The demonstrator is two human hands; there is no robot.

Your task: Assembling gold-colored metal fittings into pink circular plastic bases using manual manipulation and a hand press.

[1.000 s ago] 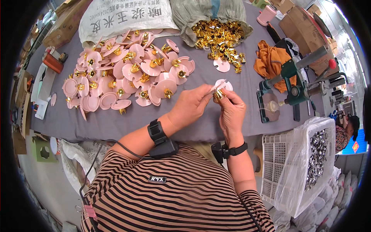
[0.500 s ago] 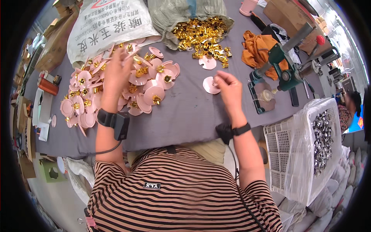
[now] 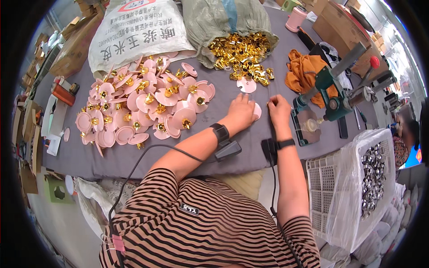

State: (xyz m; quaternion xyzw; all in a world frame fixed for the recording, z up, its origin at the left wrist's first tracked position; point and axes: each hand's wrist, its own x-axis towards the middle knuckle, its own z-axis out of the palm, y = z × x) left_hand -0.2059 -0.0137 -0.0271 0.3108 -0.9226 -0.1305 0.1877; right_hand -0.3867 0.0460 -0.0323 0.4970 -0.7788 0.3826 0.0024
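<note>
My left hand (image 3: 240, 112) lies over a flat pink disc (image 3: 257, 111), its fingers bent down at the disc's left side and covering part of it. Just to the right, my right hand (image 3: 279, 110) is closed in a pinch, with a tiny gold piece (image 3: 268, 104) showing at the fingertips. Beyond my left hand, another pink disc with a notch (image 3: 246, 85) rests by the spilled gold metal fittings (image 3: 250, 60). A heap of pink discs with gold fittings on them (image 3: 145, 102) covers the table's left side.
A white printed sack (image 3: 138, 38) and a grey-green sack (image 3: 196, 31) stand at the back. To the right are an orange cloth (image 3: 301, 73) and a green hand press (image 3: 328, 87). A white crate (image 3: 321, 192) with silver metal rings (image 3: 373, 178) stands at the lower right.
My left hand has moved right, from above the heap to the pink disc. The right hand has come off that disc and now sits to its right.
</note>
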